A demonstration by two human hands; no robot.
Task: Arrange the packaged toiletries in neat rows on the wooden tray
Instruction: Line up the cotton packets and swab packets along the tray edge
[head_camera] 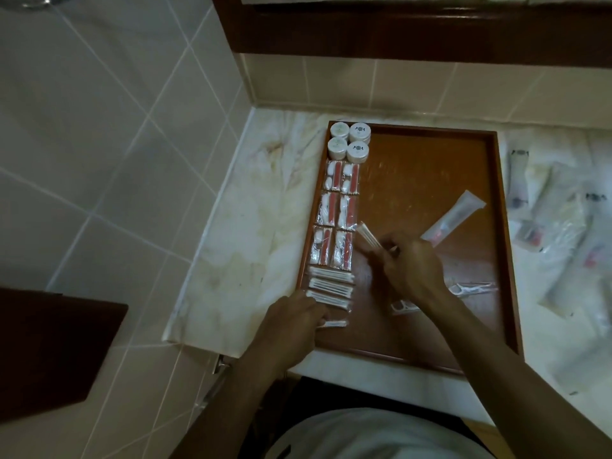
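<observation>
The tray (pixel 430 154) sits on the worktop (pixel 251 207). Along its left side lie four round tubs (pixel 348 140), six red-and-white packets (pixel 336 215) in pairs and a stack of swab packs (pixel 331 288). The left hand (pixel 291 321) pinches the nearest swab pack (pixel 334 324). The right hand (pixel 409 265) grips another pack (pixel 367 234) mid-tray. A tube (pixel 453 218) lies diagonally nearby.

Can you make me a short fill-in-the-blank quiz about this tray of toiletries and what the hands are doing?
1. The round white containers in the wooden tray's far left corner number ____.
2. The packets with red strips lie in ____ columns.
3. The ____ hand holds a packet of white sticks.
4. The clear tube lies ____ the tray.

Missing words: four; two; right; inside
</observation>
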